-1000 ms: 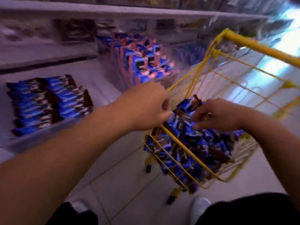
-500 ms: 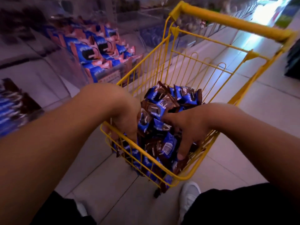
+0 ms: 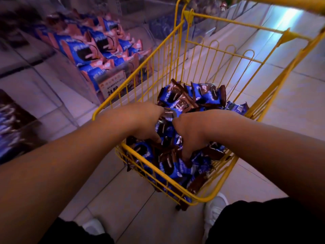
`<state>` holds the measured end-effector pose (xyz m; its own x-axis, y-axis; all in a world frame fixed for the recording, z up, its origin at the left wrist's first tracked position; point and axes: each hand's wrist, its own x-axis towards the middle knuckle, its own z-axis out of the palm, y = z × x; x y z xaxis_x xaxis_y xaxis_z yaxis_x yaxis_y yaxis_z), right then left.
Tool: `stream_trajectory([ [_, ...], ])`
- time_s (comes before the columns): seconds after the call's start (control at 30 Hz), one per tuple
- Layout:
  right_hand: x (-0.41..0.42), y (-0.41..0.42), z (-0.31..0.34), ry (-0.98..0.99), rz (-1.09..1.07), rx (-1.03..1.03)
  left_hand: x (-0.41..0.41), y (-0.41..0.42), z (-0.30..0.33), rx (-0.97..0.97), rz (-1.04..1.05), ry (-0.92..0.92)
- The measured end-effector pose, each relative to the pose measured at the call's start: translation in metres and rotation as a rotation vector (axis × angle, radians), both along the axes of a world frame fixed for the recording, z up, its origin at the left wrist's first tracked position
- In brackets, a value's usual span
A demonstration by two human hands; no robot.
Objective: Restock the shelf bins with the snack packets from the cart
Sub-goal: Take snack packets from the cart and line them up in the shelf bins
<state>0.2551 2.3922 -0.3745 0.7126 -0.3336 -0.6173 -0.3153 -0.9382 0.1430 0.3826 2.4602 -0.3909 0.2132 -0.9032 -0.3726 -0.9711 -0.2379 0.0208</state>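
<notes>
We have both hands down in the yellow wire cart, buried among the snack packets — blue and brown wrappers heaped from the near rim to the far end of the basket. Our left hand sits at the left side of the heap, fingers curled downward into the packets, one fingertip showing against a dark wrapper. Our right hand lies just beside it, fingers pushed down between the wrappers nearer the front rim. The two hands almost touch, with a few packets bunched between them; both curl around packets, though how many each holds we cannot tell.

To the left of the cart stands a clear shelf bin full of blue and pink packets, a price label on its front. Further left, at the edge of view, another bin holds blue and brown wrappers, blurred. Below us — white shoes on a pale tiled floor.
</notes>
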Motion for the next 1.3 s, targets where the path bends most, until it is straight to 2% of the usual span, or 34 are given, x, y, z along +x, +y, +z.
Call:
stream_trajectory([
  [0.17, 0.002, -0.002, -0.006, 0.024, -0.050, 0.009, 0.003, 0.008, 0.009, -0.116, 0.049, 0.119],
  [0.3, 0.003, -0.009, -0.005, 0.068, -0.096, 0.109, 0.011, 0.014, 0.019, -0.262, 0.132, 0.246],
  [0.33, 0.002, -0.010, -0.003, 0.072, -0.105, 0.142, 0.012, 0.017, 0.021, -0.292, 0.173, 0.328],
  [0.4, 0.000, -0.012, 0.002, 0.049, -0.110, 0.174, 0.013, 0.023, 0.024, -0.349, 0.305, 0.633],
  [0.47, -0.004, -0.019, 0.010, -0.068, -0.170, 0.229, 0.013, 0.029, 0.028, -0.377, 0.443, 0.955],
  [0.53, -0.013, -0.031, 0.024, -0.246, -0.243, 0.301, 0.016, 0.032, 0.031, -0.418, 0.529, 1.139],
  [0.6, -0.027, -0.045, 0.037, -0.436, -0.371, 0.489, 0.017, 0.033, 0.035, -0.475, 0.583, 1.179],
  [0.67, -0.039, -0.052, 0.046, -0.583, -0.588, 0.872, 0.017, 0.034, 0.039, -0.489, 0.605, 1.170],
  [0.73, -0.042, -0.053, 0.048, -0.665, -0.709, 1.151, 0.013, 0.035, 0.041, -0.459, 0.641, 1.252],
  [0.87, -0.032, -0.042, 0.045, -0.783, -0.770, 1.310, 0.005, 0.031, 0.044, -0.226, 0.686, 1.555],
  [1.0, -0.027, -0.040, 0.049, -0.800, -0.760, 1.343, 0.011, 0.029, 0.044, -0.096, 0.698, 1.703],
  [1.03, -0.029, -0.042, 0.050, -0.791, -0.727, 1.349, 0.012, 0.029, 0.044, -0.093, 0.712, 1.681],
  [1.13, -0.032, -0.043, 0.051, -0.764, -0.574, 1.338, 0.016, 0.027, 0.041, -0.177, 0.630, 1.416],
  [1.23, -0.029, -0.038, 0.048, -0.910, -0.501, 1.341, 0.014, 0.031, 0.046, 0.076, 0.625, 1.597],
  [1.3, -0.025, -0.038, 0.047, -1.078, -0.540, 1.292, 0.013, 0.033, 0.045, 0.070, 0.600, 1.729],
])
